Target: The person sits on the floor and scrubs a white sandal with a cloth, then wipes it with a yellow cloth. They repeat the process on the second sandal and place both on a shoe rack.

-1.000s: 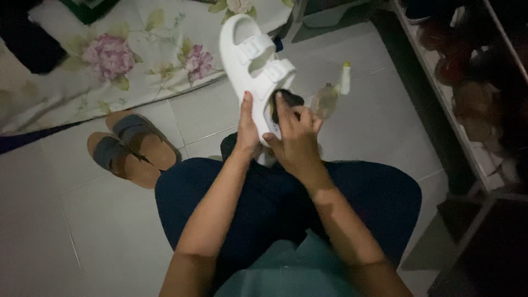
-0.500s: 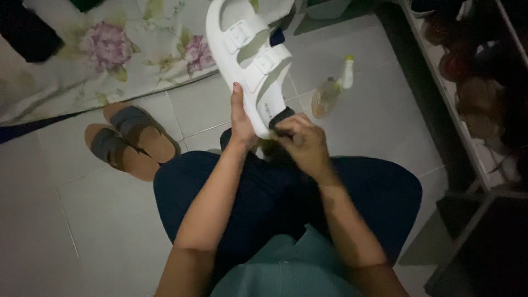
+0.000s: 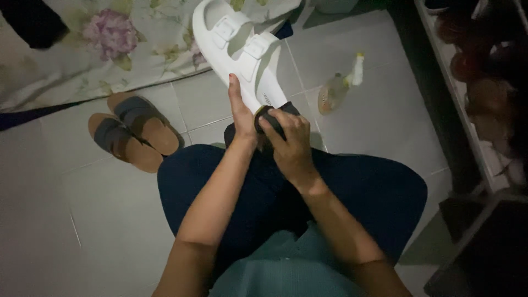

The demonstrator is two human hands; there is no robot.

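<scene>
My left hand [image 3: 240, 110] grips a white two-strap sandal [image 3: 236, 49] by its heel end, holding it up over my lap with the toe pointing away. My right hand [image 3: 289, 140] presses a small dark cloth [image 3: 270, 114] against the heel of the sandal. Both forearms reach forward over my dark blue trousers.
A pair of brown sandals with grey straps [image 3: 132, 132] lies on the tiled floor to the left. A small clear spray bottle [image 3: 336, 88] lies on the tiles to the right. Floral fabric [image 3: 99, 44] covers the floor at the back. A shoe rack [image 3: 478, 82] stands on the right.
The white sandal has shifted left and farther away. My right hand with the cloth has slid down from the sandal's side to its heel.
</scene>
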